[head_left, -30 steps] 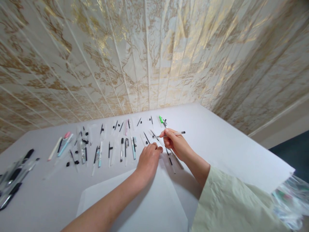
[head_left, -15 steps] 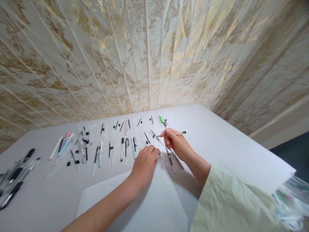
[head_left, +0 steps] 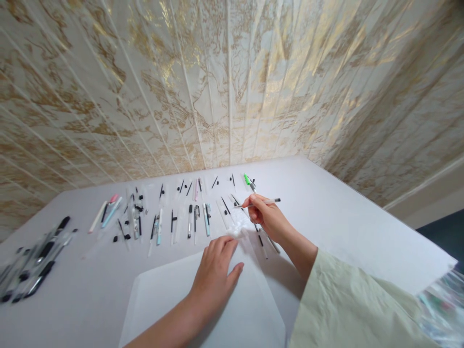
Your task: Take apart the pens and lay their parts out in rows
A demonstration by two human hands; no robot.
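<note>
My right hand (head_left: 266, 217) pinches a thin clear pen with a black end (head_left: 263, 202), held level above the white table (head_left: 344, 217). My left hand (head_left: 215, 273) lies flat with its fingers spread on a white sheet of paper (head_left: 163, 299) at the near edge. A small crumpled clear wrapper (head_left: 236, 229) lies just beyond its fingertips. Rows of pens and loose pen parts (head_left: 174, 217) lie across the table behind both hands, with a green-capped pen (head_left: 247, 180) at the far right of them.
A cluster of black and clear pens (head_left: 32, 266) lies at the table's left edge. Pink and pale pens (head_left: 107, 212) sit left of the rows. A gold-patterned wall (head_left: 232, 82) rises behind the table. A clear plastic bag (head_left: 440, 304) sits at the lower right.
My left hand has drawn back toward me from the pen rows and flattened on the paper. My right hand has kept the pen in place. The view has shifted slightly.
</note>
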